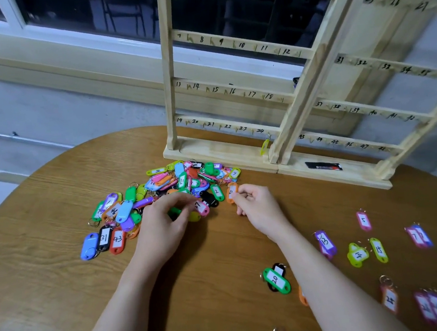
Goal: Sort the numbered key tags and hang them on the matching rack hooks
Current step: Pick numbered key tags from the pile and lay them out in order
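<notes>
At the far left of the round wooden worktop (51,285) we see the edge of the unsorted pile (161,194); a blue tag (89,246), a black tag marked 31 (104,238) and a red tag marked 43 (117,240) lie side by side there, nearest us; the heap of many-coloured tags runs right and back from them to the foot of the rack. Our left hand (164,223) rests at the near edge of that heap, its fingers curled and pinching a pink tag (202,207); we cannot read its number for certain. Just to the right, our right hand (255,204) has its fingers curled too, pinching an orange tag (231,192) at the right rim of the pile; its number is too blurred to tell. Behind the pile stands the wooden rack (232,90), its bars marked with handwritten numbers beside small hooks; one yellow tag (265,146) hangs near the number 24. Further right, a black marker (323,166) lies on the rack's base. On the right of the worktop, sorted tags lie spread apart; a green tag marked 20 (276,279) sits on a black one, a purple tag marked 13 (325,243) lies beyond our forearm, then a yellow tag marked 15 (379,249) and a pink tag marked 5 (363,220).
</notes>
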Demonstrator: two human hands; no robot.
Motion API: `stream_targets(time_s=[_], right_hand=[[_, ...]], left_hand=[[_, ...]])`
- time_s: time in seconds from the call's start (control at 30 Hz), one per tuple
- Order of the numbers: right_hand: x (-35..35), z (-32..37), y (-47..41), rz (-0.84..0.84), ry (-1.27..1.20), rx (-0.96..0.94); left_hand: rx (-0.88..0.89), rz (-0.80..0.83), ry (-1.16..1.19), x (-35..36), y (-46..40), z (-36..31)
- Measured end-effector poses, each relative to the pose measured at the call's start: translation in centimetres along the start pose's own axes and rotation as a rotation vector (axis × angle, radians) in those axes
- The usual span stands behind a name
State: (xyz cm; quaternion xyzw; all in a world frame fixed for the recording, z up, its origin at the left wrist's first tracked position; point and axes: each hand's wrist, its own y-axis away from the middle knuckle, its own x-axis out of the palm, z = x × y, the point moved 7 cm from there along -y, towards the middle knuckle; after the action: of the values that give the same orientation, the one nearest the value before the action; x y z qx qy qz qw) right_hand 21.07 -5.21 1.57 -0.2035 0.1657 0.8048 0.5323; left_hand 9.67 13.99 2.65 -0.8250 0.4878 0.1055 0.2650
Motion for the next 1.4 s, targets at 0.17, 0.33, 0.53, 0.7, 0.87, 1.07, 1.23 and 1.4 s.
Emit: stream_targets(time_s=[0.17,0.33,0.53,0.7,0.87,1.07,1.23,1.4], right_hand=[[-0.1,0.3,0.4,-0.045,0.062,-0.012],[-2.0,0.2,0.6,-0.076,0.139,0.019],[-9.7,-1.7,2.6,-0.212,0.373,0.081],[-16.7,-6.6,4.1,-0.309,0.509,0.269],[-18.8,-9.1,5.1,-0.302,0.572,0.359],[-19.0,-9.2,5.9,-0.305,0.671,0.378],[-19.1,-7.9,6.2,-0.365,0.857,0.333],[-19.5,-7.5,7.3,-0.396,0.77,0.347]], left_hand=[[-0.026,-0.034,-0.033,0.1,0.2,-0.3],[0.149,-0.005,-0.093,1.7,1.2,-2.8],[0.17,0.068,-0.121,2.4,1.7,-3.2],[0.018,0.113,0.084,3.2,3.1,-4.1],[-0.083,0.212,0.17,5.4,4.4,-4.6],[-0.086,0.277,0.133,6.9,5.2,-6.1],[-0.1,0.243,0.129,8.0,6.3,-7.9],[-0.099,0.235,0.119,9.2,7.4,-10.2]])
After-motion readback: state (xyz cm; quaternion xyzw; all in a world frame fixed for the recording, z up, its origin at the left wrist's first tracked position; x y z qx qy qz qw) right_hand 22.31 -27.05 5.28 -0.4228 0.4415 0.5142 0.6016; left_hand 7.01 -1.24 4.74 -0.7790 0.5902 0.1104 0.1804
